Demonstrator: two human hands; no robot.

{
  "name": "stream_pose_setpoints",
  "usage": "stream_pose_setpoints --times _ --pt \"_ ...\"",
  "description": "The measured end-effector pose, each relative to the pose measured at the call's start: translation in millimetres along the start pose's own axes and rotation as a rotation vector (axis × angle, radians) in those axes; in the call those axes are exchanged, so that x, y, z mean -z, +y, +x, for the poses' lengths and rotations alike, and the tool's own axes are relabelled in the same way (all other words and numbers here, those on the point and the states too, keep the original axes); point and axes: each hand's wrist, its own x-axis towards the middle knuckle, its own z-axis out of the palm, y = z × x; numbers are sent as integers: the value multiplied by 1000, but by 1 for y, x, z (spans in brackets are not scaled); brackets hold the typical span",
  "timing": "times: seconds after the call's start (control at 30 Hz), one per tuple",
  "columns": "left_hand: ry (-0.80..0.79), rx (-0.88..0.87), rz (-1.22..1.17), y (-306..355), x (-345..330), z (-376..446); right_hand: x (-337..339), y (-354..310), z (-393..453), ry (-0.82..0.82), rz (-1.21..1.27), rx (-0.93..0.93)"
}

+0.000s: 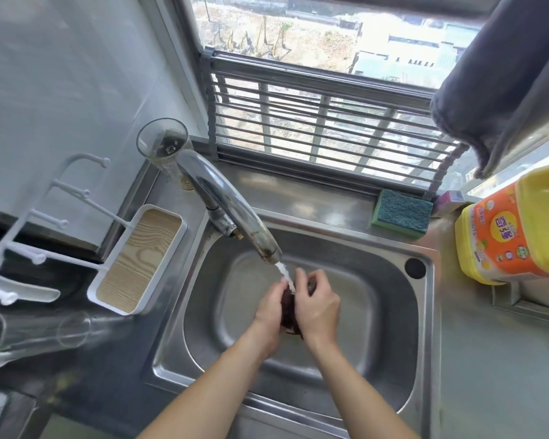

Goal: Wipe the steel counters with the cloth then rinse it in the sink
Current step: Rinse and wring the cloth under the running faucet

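Over the steel sink [390,315] both my hands hold a dark, bunched cloth [288,313] between them. My left hand [268,308] grips it from the left and my right hand [317,304] grips it from the right, fingers curled over its top. Water runs from the chrome faucet [232,213] straight onto the cloth. Most of the cloth is hidden between my palms. The steel counter [495,375] stretches to the right of the sink.
A green sponge [401,213] lies on the ledge behind the sink. A yellow detergent jug [517,232] stands at the right, under a hanging grey towel [504,80]. At the left sit a white tray rack [140,258] and a clear cup [164,150].
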Motion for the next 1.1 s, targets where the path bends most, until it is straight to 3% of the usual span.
stream_pose_setpoints --times 0.1,0.23,0.3,0.37,0.5,0.67,0.77,0.9,1.0,1.1 --pt "-59 -66 98 -1 -7 1 5 -12 9 58 91 -150" --pt "30 22 -77 17 0 8 -3 -15 -39 -107 25 53" --pt "23 50 -96 20 -1 2 -5 -14 -42 -95 -8 119" --pt "6 49 -35 17 -8 -8 -8 -16 -16 -55 -41 23" --pt "59 -59 152 15 -12 -7 -8 -18 17 -137 4 -247" --pt "240 -43 118 36 7 5 -11 -24 -50 -222 72 49" --pt "98 2 131 27 2 3 -12 -22 -16 -110 37 -52" --pt "-63 35 168 22 -3 -5 -9 -16 32 -168 168 -290" --pt "-215 193 216 30 11 -13 -5 -10 39 -236 372 -333" --pt "-217 126 333 31 21 -16 4 4 46 -158 328 -334"
